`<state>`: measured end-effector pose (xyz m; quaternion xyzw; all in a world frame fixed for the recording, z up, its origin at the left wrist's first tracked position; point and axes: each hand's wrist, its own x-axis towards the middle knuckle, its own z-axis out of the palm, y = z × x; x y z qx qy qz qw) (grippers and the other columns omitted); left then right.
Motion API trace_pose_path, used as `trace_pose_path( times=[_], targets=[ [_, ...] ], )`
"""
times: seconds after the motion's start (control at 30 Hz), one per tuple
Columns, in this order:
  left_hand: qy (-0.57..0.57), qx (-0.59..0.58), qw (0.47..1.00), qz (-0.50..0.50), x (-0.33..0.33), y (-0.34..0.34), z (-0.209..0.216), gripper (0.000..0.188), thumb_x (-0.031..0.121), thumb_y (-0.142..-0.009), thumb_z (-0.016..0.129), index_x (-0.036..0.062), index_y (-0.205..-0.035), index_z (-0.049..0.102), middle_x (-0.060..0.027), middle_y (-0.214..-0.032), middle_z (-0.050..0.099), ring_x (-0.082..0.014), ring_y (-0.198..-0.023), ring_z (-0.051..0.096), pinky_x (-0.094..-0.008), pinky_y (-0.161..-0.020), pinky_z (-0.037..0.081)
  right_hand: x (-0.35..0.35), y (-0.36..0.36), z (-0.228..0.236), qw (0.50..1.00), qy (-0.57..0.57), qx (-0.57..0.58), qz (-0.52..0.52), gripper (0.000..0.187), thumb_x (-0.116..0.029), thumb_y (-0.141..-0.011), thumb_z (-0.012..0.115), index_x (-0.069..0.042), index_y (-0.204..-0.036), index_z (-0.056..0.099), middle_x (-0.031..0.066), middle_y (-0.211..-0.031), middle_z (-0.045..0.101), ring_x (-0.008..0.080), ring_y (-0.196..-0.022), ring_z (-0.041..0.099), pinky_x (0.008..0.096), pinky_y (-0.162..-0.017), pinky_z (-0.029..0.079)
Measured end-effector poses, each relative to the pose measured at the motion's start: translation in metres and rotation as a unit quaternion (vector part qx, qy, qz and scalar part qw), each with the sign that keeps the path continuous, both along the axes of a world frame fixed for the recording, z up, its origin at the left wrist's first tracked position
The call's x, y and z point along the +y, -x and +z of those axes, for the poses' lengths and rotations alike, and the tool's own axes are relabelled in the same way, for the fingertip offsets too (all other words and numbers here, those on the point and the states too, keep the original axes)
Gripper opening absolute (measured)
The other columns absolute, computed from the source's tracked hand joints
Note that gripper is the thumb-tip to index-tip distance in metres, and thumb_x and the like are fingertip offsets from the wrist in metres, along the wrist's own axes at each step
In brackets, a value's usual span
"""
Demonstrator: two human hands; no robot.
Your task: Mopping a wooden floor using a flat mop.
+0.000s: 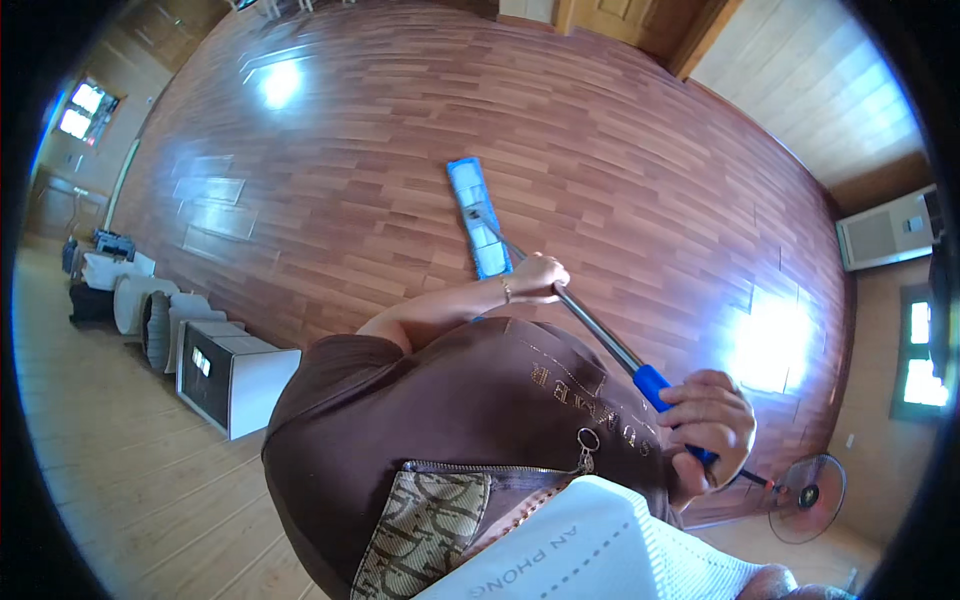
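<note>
I hold a flat mop with both hands. Its blue mop head (pixel 466 181) lies on the wooden floor ahead of me, long and narrow with a lighter middle. A metal mop handle (pixel 606 334) slants from it toward my lower right. My left hand (pixel 540 278), with a bracelet at the wrist, is closed round the handle close to the mop head. Farther up, my right hand (pixel 708 422) is wrapped round the handle's blue grip (pixel 651 384). The far end of the grip is partly hidden behind those fingers.
Glossy brown plank floor (pixel 380 130) surrounds the mop, with bright light reflections. Along the left stand a black-and-white box-shaped item (pixel 262 385) and several pale rounded objects (pixel 132 300). A fan (pixel 808 497) and a white wall unit (pixel 888 232) are at right; a door (pixel 620 18) is far ahead.
</note>
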<state>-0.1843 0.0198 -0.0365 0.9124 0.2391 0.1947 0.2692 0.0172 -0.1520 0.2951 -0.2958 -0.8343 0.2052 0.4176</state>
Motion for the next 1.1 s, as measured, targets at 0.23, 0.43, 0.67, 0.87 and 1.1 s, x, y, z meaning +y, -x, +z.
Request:
trace_pose_path(
  times=[0.23,0.43,0.67,0.87,1.1],
  targets=[
    [0.137,0.036,0.981,-0.135,-0.011,-0.104,0.006,0.042,0.043,-0.061,0.084,0.0131,-0.075,0.057,-0.0054,-0.07,0.064,-0.0287,-0.074,0.065,-0.0423,-0.067,0.05,-0.066,0.006,0.007,0.977,-0.015,-0.021,-0.213,0.022,-0.023,-0.083,0.059,-0.003,-0.074,0.062,0.009,-0.065,0.064,0.0287,-0.067,0.067,0.0405,-0.061,0.049],
    [0.109,0.069,0.981,-0.142,-0.024,-0.125,-0.004,0.038,0.053,-0.069,0.075,0.0186,-0.078,0.061,-0.0017,-0.084,0.067,-0.0257,-0.092,0.065,-0.0493,-0.07,0.043,-0.079,0.01,-0.048,0.917,-0.133,0.174,-0.332,0.036,-0.026,-0.085,0.057,-0.005,-0.058,0.045,0.007,-0.053,0.055,0.0252,-0.053,0.058,0.0391,-0.053,0.044],
    [0.051,0.043,0.997,-0.04,0.016,-0.141,-0.069,0.015,0.029,-0.074,0.068,0.0183,-0.073,0.058,-0.0018,-0.081,0.064,-0.0264,-0.092,0.062,-0.0567,-0.067,0.041,-0.046,-0.005,-0.098,0.89,-0.118,0.243,-0.366,0.013,-0.011,-0.074,0.048,-0.004,-0.064,0.044,0.0101,-0.055,0.05,0.0265,-0.058,0.053,0.0455,-0.067,0.044],
    [0.111,-0.064,0.991,-0.036,0.091,-0.081,-0.088,0.016,0.016,-0.075,0.061,0.009,-0.064,0.05,-0.0107,-0.064,0.055,-0.0262,-0.062,0.055,-0.0389,-0.056,0.04,0.01,0.024,-0.115,0.957,-0.035,0.157,-0.242,0.012,-0.003,-0.077,0.058,-0.005,-0.068,0.05,0.0094,-0.066,0.06,0.0272,-0.067,0.063,0.0454,-0.073,0.049],
    [0.033,-0.04,0.989,0.138,0.106,0.024,-0.08,0.017,0.01,-0.073,0.068,0.0074,-0.073,0.051,-0.0117,-0.066,0.053,-0.0322,-0.068,0.056,-0.0401,-0.063,0.043,0.055,0.036,-0.113,0.996,0.017,0.063,-0.054,0.018,-0.005,-0.07,0.066,-0.009,-0.082,0.054,0.0066,-0.081,0.063,0.0285,-0.082,0.067,0.0401,-0.072,0.046]
  ],
)
